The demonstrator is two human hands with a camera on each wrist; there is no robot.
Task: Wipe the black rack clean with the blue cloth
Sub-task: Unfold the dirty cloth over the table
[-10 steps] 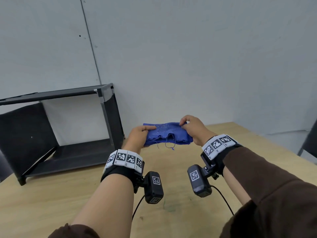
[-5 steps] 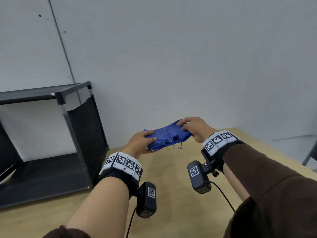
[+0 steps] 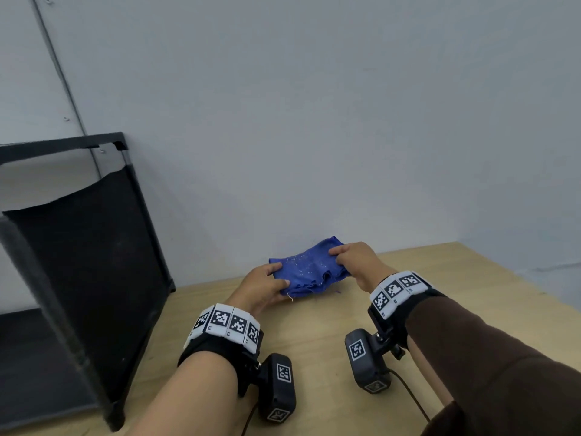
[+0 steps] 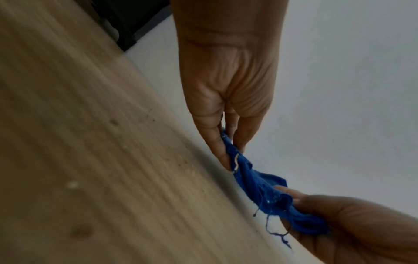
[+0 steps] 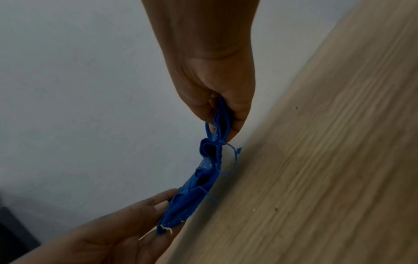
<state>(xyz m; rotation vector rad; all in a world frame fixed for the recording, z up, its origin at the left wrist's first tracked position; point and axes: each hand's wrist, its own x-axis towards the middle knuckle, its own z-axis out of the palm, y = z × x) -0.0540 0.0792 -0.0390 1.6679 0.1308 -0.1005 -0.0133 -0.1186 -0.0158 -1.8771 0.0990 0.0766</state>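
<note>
The black metal-framed rack [image 3: 85, 247] stands at the wooden desk's [image 3: 314, 341] left edge, untouched — wiping looks not yet begun. Near the back edge, the frayed blue cloth [image 3: 309, 272] hangs stretched between left hand [image 3: 264, 289] and right hand [image 3: 353, 261], each pinching one end.

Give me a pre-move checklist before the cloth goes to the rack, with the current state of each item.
1. Left hand holds the blue cloth: ok, thumb on top and fingers beneath its left end.
2. Right hand holds the cloth: ok, it pinches the right end.
3. Cloth folded into a pad for wiping: ok, it is bunched in layers between both hands.
4. Cloth touching the black rack: not ok, it is held apart from it, to the right.
5. Path to the rack across the wooden table: ok, nothing lies between.
6. Which rack surfaces are dirty: cannot tell.
</note>
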